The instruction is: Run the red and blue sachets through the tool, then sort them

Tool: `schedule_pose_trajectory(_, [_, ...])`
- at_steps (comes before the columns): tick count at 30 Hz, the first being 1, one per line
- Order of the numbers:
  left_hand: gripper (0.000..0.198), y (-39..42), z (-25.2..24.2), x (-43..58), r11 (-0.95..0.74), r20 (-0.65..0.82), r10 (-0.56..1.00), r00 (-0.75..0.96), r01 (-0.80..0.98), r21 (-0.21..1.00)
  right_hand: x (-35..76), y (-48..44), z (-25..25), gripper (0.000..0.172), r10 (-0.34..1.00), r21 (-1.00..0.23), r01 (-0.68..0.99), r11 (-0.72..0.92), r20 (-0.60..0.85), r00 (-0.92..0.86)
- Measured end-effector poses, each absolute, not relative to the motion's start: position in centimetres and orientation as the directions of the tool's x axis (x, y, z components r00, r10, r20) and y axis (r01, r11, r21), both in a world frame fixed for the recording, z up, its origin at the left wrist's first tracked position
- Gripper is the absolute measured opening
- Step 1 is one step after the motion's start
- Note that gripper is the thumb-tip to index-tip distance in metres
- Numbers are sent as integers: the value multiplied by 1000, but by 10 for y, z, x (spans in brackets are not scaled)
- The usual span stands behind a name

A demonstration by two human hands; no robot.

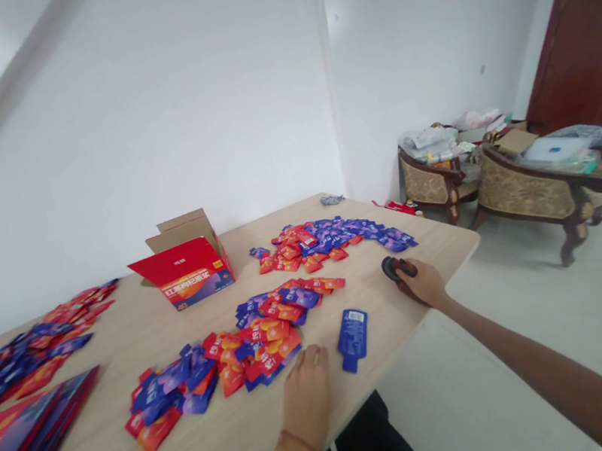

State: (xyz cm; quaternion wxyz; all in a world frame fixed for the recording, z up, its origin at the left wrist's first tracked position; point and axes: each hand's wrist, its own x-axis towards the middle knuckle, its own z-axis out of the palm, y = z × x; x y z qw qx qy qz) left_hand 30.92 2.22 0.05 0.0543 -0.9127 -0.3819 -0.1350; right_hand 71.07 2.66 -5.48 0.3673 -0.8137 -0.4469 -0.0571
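My left hand [307, 396] rests on the table's near side, fingers lying on the surface, holding nothing I can see. Just beyond its fingertips spreads a heap of red and blue sachets [265, 342]. A single blue sachet [353, 335] with a white label lies apart to its right. Near the table's right edge, my right hand [423, 282] is closed around a dark brown-black tool [391, 268] with a rounded black end; its exact kind is unclear. Another pile of red and blue sachets [326, 238] lies farther back.
An open red carton [194, 273] stands near the wall on the wooden table [245, 448]. More sachets [30, 356] and flattened red cartons [27, 444] lie at left. Loaded armchairs [522, 179] stand beyond the table's right edge. A small grey item [332, 199] lies at the far corner.
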Motion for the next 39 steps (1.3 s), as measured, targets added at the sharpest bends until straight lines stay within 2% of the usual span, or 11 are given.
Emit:
schedule_pose_trajectory(3, [39, -2, -17, 287, -689, 364, 684, 632, 724, 38, 701, 25, -50, 36, 711, -445, 818, -364, 435, 553])
schedule_pose_trajectory(7, [41, -31, -40, 296, -836, 465, 502, 729, 548, 43, 680, 19, -37, 34, 709, -374, 845, -382, 468, 528])
schedule_pose_trajectory(10, [47, -39, -57, 314, -836, 497, 487, 718, 549, 26, 653, 11, -18, 34, 709, -367, 878, -308, 526, 469])
schedule_pose_trajectory(13, [53, -35, -73, 326, -817, 502, 497, 707, 577, -3, 615, 1, 6, 34, 770, -345, 923, -169, 539, 342])
schedule_pose_trajectory(18, [53, -26, -88, 322, -832, 504, 457, 733, 553, -50, 546, -16, 32, 31, 911, -298, 954, 41, 404, 87])
schedule_pose_trajectory(22, [49, -28, -88, 319, -835, 501, 459, 734, 549, -40, 508, -24, 22, 28, 970, -252, 958, 135, 232, -76])
schedule_pose_trajectory(25, [43, -29, -85, 320, -833, 495, 471, 730, 553, -23, 500, -21, 7, 25, 974, -195, 962, 188, 160, -158])
schedule_pose_trajectory(29, [48, -28, -81, 320, -837, 496, 475, 727, 546, 1, 519, 3, 0, 25, 975, -128, 977, 171, 167, -148])
schedule_pose_trajectory(33, [51, -27, -81, 319, -835, 500, 473, 725, 550, -7, 555, 34, 12, 23, 986, -76, 996, 42, 162, -29])
schedule_pose_trajectory(36, [52, -28, -81, 318, -835, 514, 468, 719, 551, -10, 573, 44, 25, 23, 985, -122, 992, -25, 169, 46])
schedule_pose_trajectory(39, [54, -28, -81, 319, -838, 527, 463, 713, 546, -1, 569, 33, 35, 27, 953, -225, 974, -22, 289, 88])
